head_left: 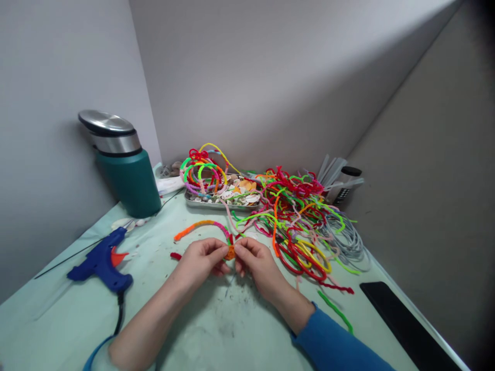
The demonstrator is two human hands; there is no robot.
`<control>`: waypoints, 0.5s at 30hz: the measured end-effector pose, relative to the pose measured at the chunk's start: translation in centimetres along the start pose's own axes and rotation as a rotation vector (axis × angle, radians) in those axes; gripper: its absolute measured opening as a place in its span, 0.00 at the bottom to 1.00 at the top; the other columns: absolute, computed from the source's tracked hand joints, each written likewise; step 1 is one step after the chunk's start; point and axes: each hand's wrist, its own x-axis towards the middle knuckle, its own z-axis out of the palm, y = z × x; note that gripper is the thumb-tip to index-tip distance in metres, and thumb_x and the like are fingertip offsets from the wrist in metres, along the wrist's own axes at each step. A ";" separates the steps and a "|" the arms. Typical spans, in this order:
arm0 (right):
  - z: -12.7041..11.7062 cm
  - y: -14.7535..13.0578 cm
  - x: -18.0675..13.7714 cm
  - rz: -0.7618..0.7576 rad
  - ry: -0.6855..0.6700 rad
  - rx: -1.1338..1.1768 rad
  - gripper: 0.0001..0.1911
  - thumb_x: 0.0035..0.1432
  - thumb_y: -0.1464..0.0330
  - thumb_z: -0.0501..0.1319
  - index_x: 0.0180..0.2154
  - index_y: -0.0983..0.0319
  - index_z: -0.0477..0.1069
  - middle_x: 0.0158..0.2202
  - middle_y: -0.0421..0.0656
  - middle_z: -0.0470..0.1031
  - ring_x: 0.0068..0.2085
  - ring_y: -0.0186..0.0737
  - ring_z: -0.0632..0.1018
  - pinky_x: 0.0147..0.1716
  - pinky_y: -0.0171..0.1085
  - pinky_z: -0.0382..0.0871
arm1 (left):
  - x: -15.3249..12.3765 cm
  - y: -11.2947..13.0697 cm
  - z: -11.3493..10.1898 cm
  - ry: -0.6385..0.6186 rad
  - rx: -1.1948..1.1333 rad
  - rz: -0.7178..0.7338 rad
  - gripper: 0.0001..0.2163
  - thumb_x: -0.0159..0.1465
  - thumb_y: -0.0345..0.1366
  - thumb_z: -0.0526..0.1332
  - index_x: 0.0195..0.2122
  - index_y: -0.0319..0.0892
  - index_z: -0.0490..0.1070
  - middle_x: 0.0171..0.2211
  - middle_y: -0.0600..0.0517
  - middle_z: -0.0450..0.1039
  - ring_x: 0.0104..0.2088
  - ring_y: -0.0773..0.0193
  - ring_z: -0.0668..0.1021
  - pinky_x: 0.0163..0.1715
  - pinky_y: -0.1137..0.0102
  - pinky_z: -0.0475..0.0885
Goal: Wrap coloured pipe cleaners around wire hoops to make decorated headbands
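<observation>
A small orange piece (230, 252) is held over the middle of the table (193, 335), by fingertips alone, presumably because it is small and soft. The glue gun (101, 260) is laid near the left edge, likely so that it can be reached easily, while the tray of shells (209, 206) and the pile of fuzzy stems (288, 180) are set toward the far edge, seemingly as supplies. The left hand (204, 256) is closed to a pinch on the piece's left side; the right hand (258, 263) is pinched likewise on its right side, the two being nearly brought together. Whether the multicoloured stem (204, 223) just beyond is joined to the piece cannot be told.
</observation>
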 end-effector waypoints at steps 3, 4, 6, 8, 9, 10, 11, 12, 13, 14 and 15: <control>0.1 0.1 0.1 -0.007 0.020 -0.041 0.14 0.53 0.59 0.60 0.29 0.63 0.65 0.15 0.34 0.64 0.17 0.27 0.63 0.16 0.27 0.57 | 0.1 0.0 0.1 0.047 -0.007 0.000 0.14 0.50 0.44 0.65 0.27 0.37 0.68 0.19 0.54 0.71 0.19 0.68 0.74 0.20 0.76 0.66; 0.1 0.2 0.1 -0.015 0.023 -0.045 0.13 0.53 0.59 0.59 0.29 0.64 0.65 0.15 0.34 0.64 0.17 0.27 0.63 0.16 0.27 0.57 | 0.1 0.0 0.1 0.053 -0.014 0.000 0.14 0.50 0.44 0.65 0.28 0.37 0.68 0.20 0.54 0.71 0.19 0.68 0.74 0.19 0.76 0.67; 0.1 0.2 0.1 -0.028 0.035 -0.044 0.13 0.54 0.60 0.59 0.29 0.64 0.65 0.16 0.34 0.65 0.16 0.26 0.63 0.16 0.27 0.57 | 0.2 0.0 0.1 0.059 -0.021 -0.003 0.15 0.49 0.45 0.65 0.28 0.38 0.68 0.20 0.54 0.71 0.19 0.68 0.74 0.19 0.75 0.67; 0.0 0.2 0.1 -0.032 0.042 -0.040 0.13 0.54 0.60 0.59 0.29 0.63 0.65 0.16 0.34 0.65 0.16 0.26 0.62 0.16 0.27 0.56 | 0.1 0.0 0.0 0.061 -0.024 -0.011 0.15 0.49 0.45 0.66 0.27 0.38 0.68 0.19 0.55 0.70 0.19 0.68 0.74 0.19 0.74 0.67; 0.0 0.2 0.1 -0.030 0.038 -0.033 0.13 0.54 0.60 0.59 0.29 0.63 0.65 0.16 0.34 0.65 0.16 0.27 0.62 0.16 0.27 0.57 | 0.1 0.0 0.0 0.055 -0.031 -0.013 0.15 0.49 0.45 0.66 0.26 0.38 0.68 0.18 0.55 0.70 0.19 0.67 0.74 0.19 0.74 0.67; 0.0 0.3 0.1 -0.027 0.027 -0.022 0.13 0.54 0.60 0.60 0.29 0.63 0.65 0.16 0.34 0.65 0.17 0.27 0.63 0.16 0.27 0.57 | 0.1 0.0 0.0 0.044 -0.042 -0.012 0.15 0.49 0.45 0.66 0.26 0.38 0.68 0.18 0.55 0.70 0.19 0.68 0.74 0.20 0.74 0.67; -0.1 0.3 0.1 -0.024 0.013 -0.006 0.13 0.54 0.60 0.60 0.29 0.63 0.65 0.16 0.34 0.65 0.17 0.27 0.63 0.16 0.27 0.57 | 0.0 0.0 0.0 0.031 -0.055 -0.010 0.15 0.49 0.45 0.66 0.26 0.38 0.68 0.17 0.55 0.70 0.18 0.68 0.74 0.20 0.74 0.67; -0.1 0.3 0.1 -0.019 -0.001 0.015 0.13 0.54 0.59 0.60 0.29 0.63 0.65 0.16 0.34 0.65 0.17 0.27 0.64 0.17 0.27 0.57 | -0.1 0.1 -0.1 0.014 -0.070 -0.008 0.15 0.49 0.45 0.66 0.26 0.39 0.68 0.17 0.56 0.71 0.18 0.69 0.73 0.21 0.75 0.67; -0.2 0.3 0.1 -0.013 -0.015 0.041 0.13 0.54 0.59 0.60 0.29 0.63 0.65 0.16 0.34 0.66 0.17 0.27 0.64 0.17 0.27 0.57 | -0.1 0.1 -0.1 -0.004 -0.084 -0.007 0.14 0.49 0.45 0.66 0.26 0.39 0.68 0.17 0.56 0.71 0.18 0.69 0.73 0.21 0.75 0.67; -0.2 0.4 0.1 -0.006 -0.031 0.071 0.13 0.55 0.59 0.60 0.29 0.63 0.65 0.17 0.35 0.66 0.17 0.26 0.64 0.17 0.27 0.56 | -0.1 0.1 -0.1 -0.025 -0.094 -0.008 0.14 0.50 0.45 0.66 0.26 0.39 0.68 0.17 0.56 0.71 0.18 0.70 0.73 0.21 0.75 0.67; -0.3 0.4 0.1 0.003 -0.049 0.102 0.13 0.55 0.59 0.60 0.29 0.63 0.65 0.17 0.35 0.66 0.17 0.26 0.64 0.17 0.26 0.56 | -0.2 0.1 -0.1 -0.044 -0.104 -0.007 0.14 0.51 0.45 0.65 0.27 0.39 0.67 0.17 0.55 0.71 0.19 0.70 0.73 0.21 0.75 0.67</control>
